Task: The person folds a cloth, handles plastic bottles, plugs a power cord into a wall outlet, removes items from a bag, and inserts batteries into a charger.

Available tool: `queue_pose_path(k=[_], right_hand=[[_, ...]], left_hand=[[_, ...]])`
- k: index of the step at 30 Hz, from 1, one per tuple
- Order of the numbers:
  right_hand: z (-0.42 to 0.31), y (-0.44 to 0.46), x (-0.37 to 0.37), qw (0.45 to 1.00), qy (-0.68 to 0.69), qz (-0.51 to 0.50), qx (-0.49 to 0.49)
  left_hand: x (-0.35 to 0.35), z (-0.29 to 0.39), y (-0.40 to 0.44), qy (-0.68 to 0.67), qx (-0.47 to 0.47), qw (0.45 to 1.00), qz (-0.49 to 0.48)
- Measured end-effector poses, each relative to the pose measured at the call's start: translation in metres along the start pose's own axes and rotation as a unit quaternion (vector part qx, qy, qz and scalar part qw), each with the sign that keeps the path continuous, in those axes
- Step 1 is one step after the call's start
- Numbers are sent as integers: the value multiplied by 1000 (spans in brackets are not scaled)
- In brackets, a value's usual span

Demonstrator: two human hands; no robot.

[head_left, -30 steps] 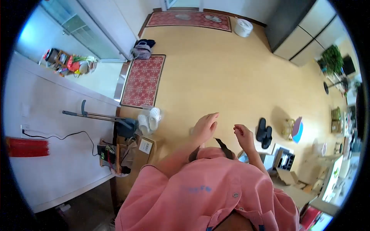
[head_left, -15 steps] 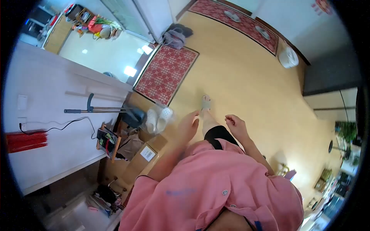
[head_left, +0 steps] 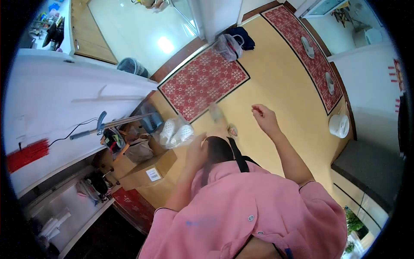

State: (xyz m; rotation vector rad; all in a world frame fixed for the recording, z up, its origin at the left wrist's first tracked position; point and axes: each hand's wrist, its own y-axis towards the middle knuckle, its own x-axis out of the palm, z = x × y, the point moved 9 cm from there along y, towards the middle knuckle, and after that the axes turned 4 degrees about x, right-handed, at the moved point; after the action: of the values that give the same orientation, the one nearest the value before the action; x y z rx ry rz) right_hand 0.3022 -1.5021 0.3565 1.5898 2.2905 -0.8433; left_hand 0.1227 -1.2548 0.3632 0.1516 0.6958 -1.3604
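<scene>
My left hand (head_left: 197, 149) hangs low beside my left thigh, slightly blurred, its fingers loosely stretched and nothing seen in it. Nearest to it are white clog shoes (head_left: 180, 134) in a clear plastic bag on the floor. My right hand (head_left: 266, 120) is held out over the bare floor, fingers loosely bent with a gap at the thumb, holding nothing visible. Below me show my legs in black shorts (head_left: 219, 149) and my sandalled feet (head_left: 233, 130), one of them blurred. A black strap (head_left: 238, 155) hangs at the front of my pink shirt (head_left: 224, 203).
A red patterned mat (head_left: 202, 80) lies ahead at a doorway, a bag (head_left: 228, 46) on its far corner. On the left are a cardboard box (head_left: 151, 168) and a crutch (head_left: 105, 125) by the wall. A white bucket (head_left: 339, 126) and dark-topped cabinet (head_left: 366, 172) stand right.
The view has moved forward and turned; the mat and shoe bag are closer. My right hand has swung forward, my left hand back toward my thigh. The other foot is now stepping forward.
</scene>
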Motion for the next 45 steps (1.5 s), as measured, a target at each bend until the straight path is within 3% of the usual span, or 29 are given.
queue_pose_path(k=[6,9,14,16,19,21,24,25,26,28,31,34,35,37,40,45], right_hand=[[36,71,15,986,-121,-98,65],[63,116,13,982,-116,-113,93],[101,241,17,964,-200,-148,92],[115,302,21,968,-196,-137,80],[170,393,60,946,-213,-210,121],[203,459,93,924,-269,-256,93],[266,584,128,901,-400,-164,-25],[269,624,140,901,-381,-123,-168],[274,660,149,904,-382,-99,-167],[265,700,180,854,-433,-88,-276],[287,733,203,860,-440,-110,-233],[343,750,216,871,-433,-189,-136],[339,741,216,888,-380,-144,-218],[319,722,212,922,-314,-140,-176],[273,679,202,951,-241,-128,-144],[261,613,208,956,-225,-171,-82]], left_hand=[[36,-23,134,1,33,999,-2],[72,-30,204,-11,21,998,-63],[107,-32,303,-49,-29,991,-120],[132,-52,333,-46,-45,988,-140],[180,-107,384,-55,-52,989,-128],[209,-142,416,-74,-89,986,-124],[253,-186,461,-110,-149,974,-129],[264,-191,481,-86,-67,992,-58],[279,-202,502,-109,-68,991,-41],[304,-214,553,-144,-69,987,-10],[343,-230,631,-112,-46,989,79],[373,-247,687,-130,-137,981,46],[380,-258,698,-148,-151,976,42],[378,-274,694,-144,-162,973,79],[316,-294,653,-14,-132,974,185],[217,-318,605,105,-91,967,215]])
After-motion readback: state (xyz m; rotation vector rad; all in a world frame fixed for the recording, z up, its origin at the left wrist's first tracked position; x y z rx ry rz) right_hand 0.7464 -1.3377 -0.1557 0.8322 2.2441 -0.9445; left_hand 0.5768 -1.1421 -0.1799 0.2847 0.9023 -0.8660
